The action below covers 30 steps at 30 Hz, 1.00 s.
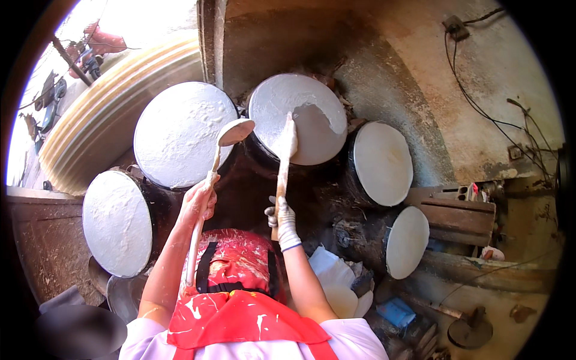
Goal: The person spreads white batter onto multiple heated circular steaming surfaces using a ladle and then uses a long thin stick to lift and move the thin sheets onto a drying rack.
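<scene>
My bare left hand (pixel 198 203) grips the long handle of a ladle (pixel 236 131), whose bowl is raised over the edge of the back-left round white top (pixel 180 132). In a pale knit glove, my right hand (pixel 283 219) is closed around a wooden paddle (pixel 288 144) with a white-coated blade. The blade reaches over the back-middle round top (pixel 300 153). That top carries a rough white layer, with a smoother grey patch right of the blade tip. Lumpy white also covers the front-left round top (pixel 116 225).
Smoother round tops stand at the right (pixel 383 163) and lower right (pixel 407 243). A corrugated sheet (pixel 120 108) curves behind the left ones. Black cables hang on the stained wall (pixel 480 114). A metal basin (pixel 123 297), a blue packet (pixel 396 312) and wooden boards (pixel 459 221) lie lower down.
</scene>
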{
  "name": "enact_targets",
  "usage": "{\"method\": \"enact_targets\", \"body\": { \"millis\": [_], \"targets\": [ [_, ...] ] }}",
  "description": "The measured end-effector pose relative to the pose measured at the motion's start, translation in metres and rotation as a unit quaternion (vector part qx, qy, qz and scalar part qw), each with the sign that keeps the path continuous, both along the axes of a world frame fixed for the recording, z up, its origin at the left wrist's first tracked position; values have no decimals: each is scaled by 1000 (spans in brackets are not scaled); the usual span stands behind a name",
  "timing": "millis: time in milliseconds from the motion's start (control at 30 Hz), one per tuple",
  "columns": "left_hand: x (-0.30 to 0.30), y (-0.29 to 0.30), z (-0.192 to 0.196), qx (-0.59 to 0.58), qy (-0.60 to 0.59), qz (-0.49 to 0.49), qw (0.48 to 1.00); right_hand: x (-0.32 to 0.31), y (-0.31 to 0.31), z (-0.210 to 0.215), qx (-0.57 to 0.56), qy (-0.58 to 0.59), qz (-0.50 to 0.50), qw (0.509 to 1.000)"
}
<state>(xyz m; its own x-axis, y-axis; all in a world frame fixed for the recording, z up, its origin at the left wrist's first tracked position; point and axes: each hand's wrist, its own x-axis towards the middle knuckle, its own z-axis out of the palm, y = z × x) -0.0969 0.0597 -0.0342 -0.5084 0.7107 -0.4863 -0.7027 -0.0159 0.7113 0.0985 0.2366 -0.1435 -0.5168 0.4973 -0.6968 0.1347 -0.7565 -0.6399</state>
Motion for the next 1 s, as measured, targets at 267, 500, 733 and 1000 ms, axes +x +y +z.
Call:
{"method": "enact_targets", "body": {
  "millis": [267, 500, 733, 1000],
  "targets": [
    [15, 16, 8, 164, -189, 4, 968, 18, 23, 35, 242, -67, 11, 968],
    [36, 33, 6, 131, -206, 40, 969, 55, 50, 9, 112, -117, 122, 979],
    [80, 85, 4, 120, -211, 40, 969, 134, 172, 16, 51, -144, 145, 978],
    [122, 121, 17, 130, -162, 20, 978, 130, 201, 42, 189, -108, 238, 947]
  ]
}}
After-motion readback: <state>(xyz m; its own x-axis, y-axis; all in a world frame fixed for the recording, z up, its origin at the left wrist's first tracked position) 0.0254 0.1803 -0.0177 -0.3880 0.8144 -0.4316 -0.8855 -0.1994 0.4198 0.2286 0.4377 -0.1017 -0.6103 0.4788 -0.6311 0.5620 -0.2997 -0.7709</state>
